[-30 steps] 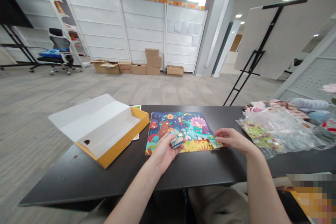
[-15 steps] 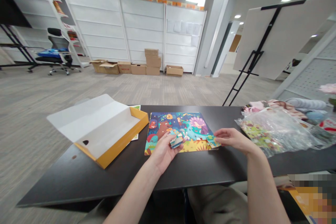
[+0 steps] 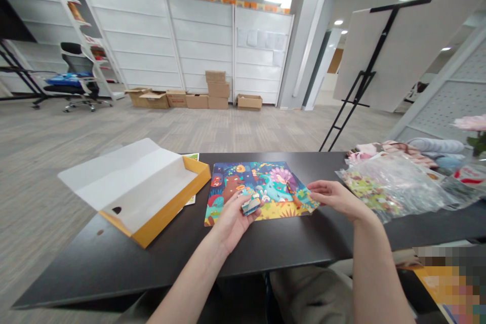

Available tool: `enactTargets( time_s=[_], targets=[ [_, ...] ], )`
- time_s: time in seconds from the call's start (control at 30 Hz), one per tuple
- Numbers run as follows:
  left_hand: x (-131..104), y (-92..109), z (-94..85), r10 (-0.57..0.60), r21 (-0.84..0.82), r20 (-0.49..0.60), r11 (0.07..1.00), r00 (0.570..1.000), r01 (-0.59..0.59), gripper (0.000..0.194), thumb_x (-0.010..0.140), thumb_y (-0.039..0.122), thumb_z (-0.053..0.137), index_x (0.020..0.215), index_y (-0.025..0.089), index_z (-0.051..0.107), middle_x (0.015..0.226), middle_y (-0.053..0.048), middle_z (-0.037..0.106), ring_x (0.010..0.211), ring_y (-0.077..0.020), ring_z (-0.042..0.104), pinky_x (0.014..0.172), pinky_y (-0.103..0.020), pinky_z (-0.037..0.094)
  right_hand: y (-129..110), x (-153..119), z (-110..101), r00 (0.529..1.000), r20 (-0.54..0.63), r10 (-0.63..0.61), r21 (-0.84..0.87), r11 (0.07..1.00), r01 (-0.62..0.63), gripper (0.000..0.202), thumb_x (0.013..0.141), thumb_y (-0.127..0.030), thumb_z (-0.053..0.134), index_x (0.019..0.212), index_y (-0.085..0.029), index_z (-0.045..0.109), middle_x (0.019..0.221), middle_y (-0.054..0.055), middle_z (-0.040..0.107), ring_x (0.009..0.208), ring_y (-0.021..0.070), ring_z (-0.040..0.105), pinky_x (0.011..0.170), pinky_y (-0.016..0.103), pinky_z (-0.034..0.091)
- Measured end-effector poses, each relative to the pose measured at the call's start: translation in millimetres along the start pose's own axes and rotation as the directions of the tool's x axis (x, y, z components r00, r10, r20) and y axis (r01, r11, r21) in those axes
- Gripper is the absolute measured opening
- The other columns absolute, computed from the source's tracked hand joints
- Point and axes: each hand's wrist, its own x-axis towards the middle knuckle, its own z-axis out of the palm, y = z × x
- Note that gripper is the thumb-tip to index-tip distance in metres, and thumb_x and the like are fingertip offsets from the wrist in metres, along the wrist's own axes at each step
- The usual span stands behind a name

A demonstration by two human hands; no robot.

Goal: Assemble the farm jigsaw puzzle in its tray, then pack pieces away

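Left hand (image 3: 232, 216) fingers curled round small stack of colourful puzzle pieces (image 3: 251, 204), over colourful cartoon jigsaw puzzle (image 3: 255, 188); right hand (image 3: 333, 197) fingers loosely open, touching puzzle's edge on black table (image 3: 288, 243).

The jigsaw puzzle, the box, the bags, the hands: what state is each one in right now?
Jigsaw puzzle: flat on the black table, picture side up.
Puzzle pieces: a small stack, gripped in the left hand.
Right hand: fingers resting on the puzzle's right edge.
Yellow box: open, lid flap folded back, nothing seen inside.
Plastic bags: crumpled, lying on the table's right side.
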Motion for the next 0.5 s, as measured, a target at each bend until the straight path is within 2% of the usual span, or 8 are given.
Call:
enactTargets(
  time_s=[0.23, 0.5],
  targets=[
    [0, 0, 0.3, 0.006, 0.041, -0.006, 0.999, 1.0, -0.006, 0.017, 0.085, 0.007, 0.06, 0.093, 0.018, 0.05, 0.079, -0.005, 0.066, 0.075, -0.0191, 0.072, 0.059, -0.025, 0.058, -5, -7, -3, 0.995, -0.09, 0.042, -0.002, 0.999, -0.042, 0.038, 0.073, -0.05, 0.067, 0.092, -0.017, 0.07, 0.081, 0.005, 0.071, 0.069, 0.0167, 0.063, 0.059, 0.026, 0.051],
    [1, 0, -0.4, 0.008, 0.04, -0.014, 0.999, 1.0, -0.007, 0.017, 0.086, 0.008, 0.06, 0.095, 0.018, 0.05, 0.08, -0.006, 0.067, 0.075, -0.0194, 0.073, 0.058, -0.024, 0.058, -5, 3, 11, 1.0, -0.011, -0.02, -0.056, 0.998, 0.02, 0.044, 0.069, -0.056, 0.074, 0.085, -0.015, 0.067, 0.076, 0.006, 0.071, 0.069, 0.018, 0.064, 0.061, 0.027, 0.049]
  ],
)
